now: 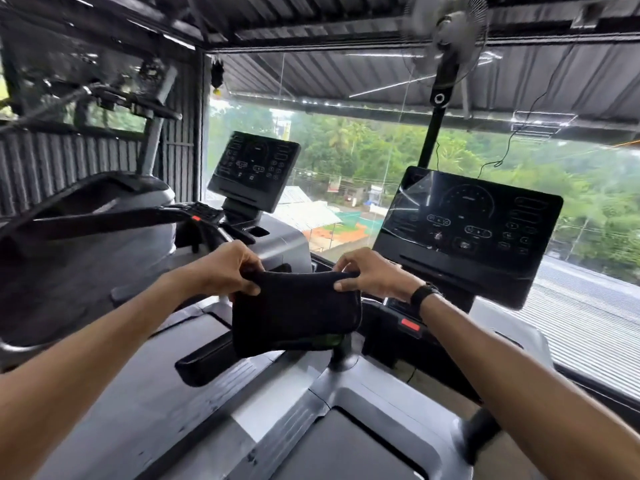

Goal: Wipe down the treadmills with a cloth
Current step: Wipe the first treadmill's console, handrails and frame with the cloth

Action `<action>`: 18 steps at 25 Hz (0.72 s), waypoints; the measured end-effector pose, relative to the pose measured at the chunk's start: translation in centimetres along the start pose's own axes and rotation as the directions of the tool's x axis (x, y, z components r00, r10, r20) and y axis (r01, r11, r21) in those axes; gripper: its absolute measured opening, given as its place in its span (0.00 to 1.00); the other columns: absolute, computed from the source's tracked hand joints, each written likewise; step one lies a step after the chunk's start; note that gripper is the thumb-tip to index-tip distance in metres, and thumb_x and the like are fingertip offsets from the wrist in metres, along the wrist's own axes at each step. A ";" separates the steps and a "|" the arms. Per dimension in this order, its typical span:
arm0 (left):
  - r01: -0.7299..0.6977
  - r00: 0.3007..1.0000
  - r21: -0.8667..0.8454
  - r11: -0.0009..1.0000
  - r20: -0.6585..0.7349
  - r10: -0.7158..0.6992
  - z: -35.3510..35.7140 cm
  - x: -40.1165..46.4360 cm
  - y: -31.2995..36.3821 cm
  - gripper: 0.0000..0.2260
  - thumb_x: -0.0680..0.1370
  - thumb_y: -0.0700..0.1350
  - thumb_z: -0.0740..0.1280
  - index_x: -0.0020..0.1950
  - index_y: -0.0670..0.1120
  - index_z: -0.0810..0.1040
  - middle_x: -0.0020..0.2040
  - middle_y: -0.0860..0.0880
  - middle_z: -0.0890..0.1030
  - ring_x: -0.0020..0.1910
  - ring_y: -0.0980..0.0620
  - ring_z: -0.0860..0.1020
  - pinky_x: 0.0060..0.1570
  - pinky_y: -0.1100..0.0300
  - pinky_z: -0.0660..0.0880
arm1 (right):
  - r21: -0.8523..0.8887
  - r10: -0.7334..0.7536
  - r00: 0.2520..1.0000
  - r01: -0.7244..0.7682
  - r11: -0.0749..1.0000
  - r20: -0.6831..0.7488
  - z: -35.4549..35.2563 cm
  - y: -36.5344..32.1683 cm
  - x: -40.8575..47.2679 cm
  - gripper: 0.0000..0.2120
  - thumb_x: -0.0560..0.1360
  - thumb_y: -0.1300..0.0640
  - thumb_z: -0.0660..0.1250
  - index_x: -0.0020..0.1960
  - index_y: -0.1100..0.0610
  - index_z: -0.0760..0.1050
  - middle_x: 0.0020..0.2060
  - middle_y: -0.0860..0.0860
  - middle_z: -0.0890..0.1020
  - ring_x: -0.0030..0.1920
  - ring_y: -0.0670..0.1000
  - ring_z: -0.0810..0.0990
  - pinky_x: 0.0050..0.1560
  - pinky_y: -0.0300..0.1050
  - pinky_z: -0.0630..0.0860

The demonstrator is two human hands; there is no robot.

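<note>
Dark folded cloth (294, 310), above grey treadmills (194, 403)

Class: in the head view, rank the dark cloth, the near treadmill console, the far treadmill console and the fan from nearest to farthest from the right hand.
1. Dark cloth, held in the right hand.
2. Near console, right.
3. Far console, left, behind.
4. Fan, overhead.

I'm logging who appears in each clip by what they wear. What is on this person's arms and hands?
Both forearms are bare, with no sleeves in view, and no gloves or rings show. The left hand and its wrist carry nothing. The right hand has a black watch with a dark band on its wrist.
</note>
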State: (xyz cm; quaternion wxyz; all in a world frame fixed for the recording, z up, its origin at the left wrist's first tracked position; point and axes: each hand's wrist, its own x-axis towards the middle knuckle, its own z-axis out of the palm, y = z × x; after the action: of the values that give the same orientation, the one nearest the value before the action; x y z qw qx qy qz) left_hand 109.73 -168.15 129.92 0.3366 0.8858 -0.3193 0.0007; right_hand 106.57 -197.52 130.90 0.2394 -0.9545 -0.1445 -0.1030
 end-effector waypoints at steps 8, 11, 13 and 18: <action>-0.013 0.959 0.175 0.985 -0.278 0.062 0.2 -2.2 -2.2 0.09 0.68 0.34 0.75 0.45 0.43 0.85 0.39 0.50 0.81 0.40 0.53 0.78 0.41 0.60 0.74 | -0.015 -0.062 0.997 0.061 0.998 -0.049 2.1 -2.1 1.5 0.08 0.71 0.63 0.76 0.48 0.61 0.80 0.40 0.52 0.83 0.42 0.52 0.81 0.46 0.45 0.76; -0.009 0.965 0.176 0.984 -0.258 0.054 0.8 -1.9 -2.5 0.09 0.68 0.34 0.76 0.46 0.43 0.85 0.39 0.49 0.82 0.39 0.56 0.78 0.40 0.68 0.72 | -0.035 -0.059 0.997 0.057 0.998 -0.049 2.4 -2.0 1.5 0.08 0.71 0.64 0.75 0.49 0.61 0.80 0.42 0.54 0.83 0.44 0.54 0.80 0.47 0.46 0.75; 0.000 0.964 0.151 0.988 -0.264 0.040 1.4 -1.9 -2.6 0.08 0.68 0.34 0.76 0.45 0.43 0.85 0.37 0.51 0.81 0.36 0.60 0.77 0.37 0.70 0.70 | -0.042 -0.061 0.997 0.059 0.997 -0.036 2.4 -1.6 1.0 0.08 0.71 0.63 0.75 0.49 0.61 0.79 0.42 0.55 0.83 0.44 0.54 0.80 0.47 0.47 0.75; 0.025 0.998 0.095 0.995 -0.052 -0.020 3.4 -1.7 -2.3 0.08 0.69 0.34 0.76 0.41 0.46 0.83 0.32 0.55 0.79 0.27 0.66 0.77 0.29 0.73 0.71 | -0.089 -0.035 0.997 0.041 0.995 0.065 4.0 0.7 -1.4 0.08 0.72 0.62 0.75 0.48 0.58 0.79 0.45 0.53 0.82 0.46 0.52 0.79 0.47 0.46 0.74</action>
State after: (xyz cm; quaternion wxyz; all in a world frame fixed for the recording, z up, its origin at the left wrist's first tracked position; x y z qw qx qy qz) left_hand 108.96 -167.89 125.50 0.3020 0.9041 -0.3004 0.0346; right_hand 105.95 -196.46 126.78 0.1894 -0.9643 -0.1653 -0.0836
